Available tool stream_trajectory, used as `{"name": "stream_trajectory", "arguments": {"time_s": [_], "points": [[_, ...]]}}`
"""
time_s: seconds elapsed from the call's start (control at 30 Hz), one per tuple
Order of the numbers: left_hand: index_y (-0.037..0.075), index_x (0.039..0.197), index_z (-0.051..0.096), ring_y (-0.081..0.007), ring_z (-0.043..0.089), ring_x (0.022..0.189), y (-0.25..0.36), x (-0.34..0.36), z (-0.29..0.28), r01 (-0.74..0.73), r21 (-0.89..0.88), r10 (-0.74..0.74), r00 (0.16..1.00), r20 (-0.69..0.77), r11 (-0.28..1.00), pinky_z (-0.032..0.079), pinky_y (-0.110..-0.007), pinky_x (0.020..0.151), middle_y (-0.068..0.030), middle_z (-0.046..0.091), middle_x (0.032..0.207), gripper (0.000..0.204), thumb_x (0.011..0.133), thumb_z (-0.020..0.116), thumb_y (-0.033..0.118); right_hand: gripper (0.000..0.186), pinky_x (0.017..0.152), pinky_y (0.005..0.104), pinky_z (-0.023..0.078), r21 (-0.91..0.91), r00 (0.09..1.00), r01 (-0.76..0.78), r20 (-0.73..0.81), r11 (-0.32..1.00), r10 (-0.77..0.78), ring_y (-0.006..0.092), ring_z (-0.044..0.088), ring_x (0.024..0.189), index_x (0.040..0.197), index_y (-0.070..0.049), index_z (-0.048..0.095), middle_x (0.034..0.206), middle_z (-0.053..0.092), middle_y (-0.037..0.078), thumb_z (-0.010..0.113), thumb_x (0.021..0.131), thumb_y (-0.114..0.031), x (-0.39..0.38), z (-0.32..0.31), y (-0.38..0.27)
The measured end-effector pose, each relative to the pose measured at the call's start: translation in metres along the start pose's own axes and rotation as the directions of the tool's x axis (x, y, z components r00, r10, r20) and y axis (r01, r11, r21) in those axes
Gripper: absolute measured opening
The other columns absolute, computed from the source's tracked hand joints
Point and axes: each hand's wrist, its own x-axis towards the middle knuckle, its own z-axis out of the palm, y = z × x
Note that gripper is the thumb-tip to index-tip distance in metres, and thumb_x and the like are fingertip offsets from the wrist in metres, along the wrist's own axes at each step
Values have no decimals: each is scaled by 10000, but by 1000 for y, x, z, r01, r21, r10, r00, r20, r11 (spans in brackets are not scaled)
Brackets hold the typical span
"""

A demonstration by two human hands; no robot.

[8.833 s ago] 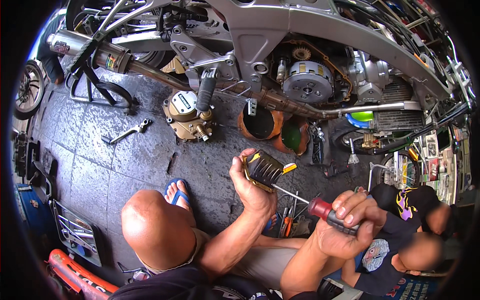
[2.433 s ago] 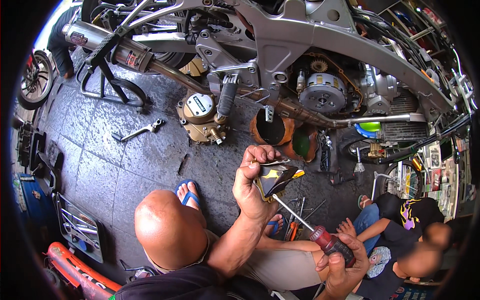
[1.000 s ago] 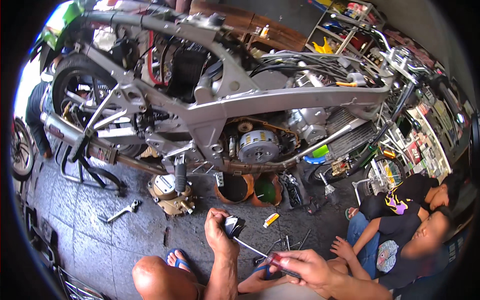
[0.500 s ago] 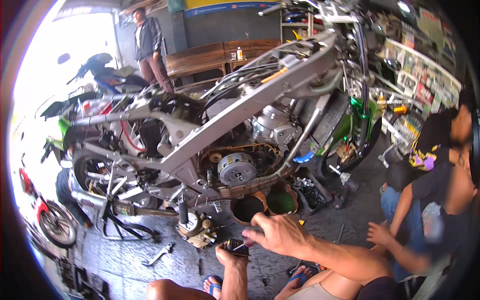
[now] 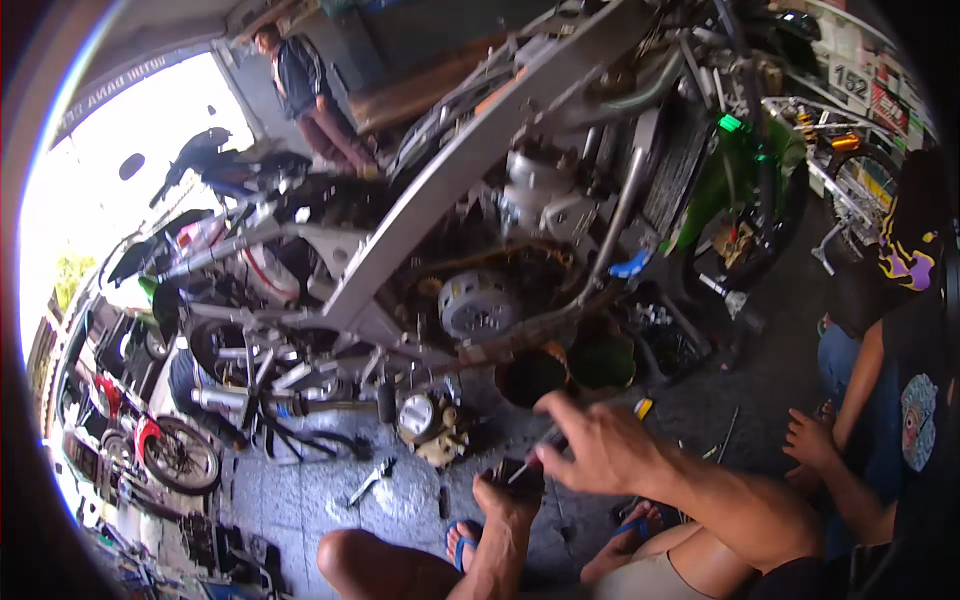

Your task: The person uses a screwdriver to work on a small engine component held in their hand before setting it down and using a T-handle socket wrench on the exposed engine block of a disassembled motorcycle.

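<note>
My left hand [image 5: 505, 492] rises from the lower edge and is closed around a small dark metal part [image 5: 520, 470], which is mostly hidden by the fingers. My right hand [image 5: 592, 445] hovers just right of and above it, palm down. A thin metal screwdriver shaft [image 5: 535, 452] runs from under its fingers toward the part; the handle is hidden in the hand. My bare knee [image 5: 375, 560] and a foot in a blue sandal [image 5: 462, 545] lie below the hands.
A stripped motorcycle frame [image 5: 470, 160] with its engine [image 5: 480, 300] stands ahead. On the floor are an orange bowl [image 5: 530, 375], a green bowl [image 5: 603, 358], a brass-coloured engine part [image 5: 428, 425] and a wrench [image 5: 368, 482]. One person [image 5: 890, 330] sits at right, another [image 5: 310, 95] stands behind.
The view has swung upward, so the whole frame and the shop doorway show. My hands now sit low in the picture. My right hand has come up close beside my left.
</note>
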Motion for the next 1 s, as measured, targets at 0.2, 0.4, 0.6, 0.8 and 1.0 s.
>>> {"name": "stream_trajectory", "arguments": {"time_s": [0.2, 0.4, 0.6, 0.8, 1.0], "points": [[82, 902, 550, -268, 589, 814, -15, -29, 30, -8, 35, 15, 982, -188, 999, 501, -410, 746, -94, 595, 862, 310, 873, 385, 343, 265, 634, 394, 521, 116, 999, 46, -12, 992, -45, 361, 651, 691, 1041, -35, 575, 782, 654, 141, 676, 834, -166, -9, -5, 6], [106, 815, 532, -240, 576, 707, -15, -31, 33, -24, 45, 32, 983, -179, 999, 483, -400, 700, -63, 585, 742, 303, 903, 373, 348, 320, 589, 423, 521, -169, 976, -162, 118, 972, 183, 362, 668, 659, 1034, -26, 585, 731, 652, 190, 621, 902, -316, -10, -4, -7], [99, 912, 488, -247, 576, 723, -21, -39, 27, -23, 15, 25, 987, -160, 1000, 489, -409, 688, -74, 561, 777, 219, 891, 400, 298, 291, 596, 391, 507, -10, 990, -140, -1, 990, 140, 334, 668, 671, 982, -9, 598, 767, 653, 171, 660, 866, -268, -9, 7, -21], [107, 868, 528, -240, 581, 740, -17, -39, 27, -11, 8, 13, 978, -209, 1000, 481, -403, 717, -74, 592, 777, 288, 909, 368, 342, 294, 571, 344, 489, 178, 980, -151, 155, 972, 124, 303, 680, 735, 1042, -7, 568, 924, 656, 215, 661, 849, -208, -3, 7, -26], [108, 857, 532, -246, 589, 730, -11, -36, 26, 39, -19, -43, 972, -233, 999, 489, -404, 703, -79, 600, 775, 278, 907, 377, 333, 304, 612, 339, 508, -105, 879, -406, 229, 908, 419, 266, 689, 764, 1076, -7, 570, 950, 655, 210, 664, 831, -161, 11, 6, -30]]}}
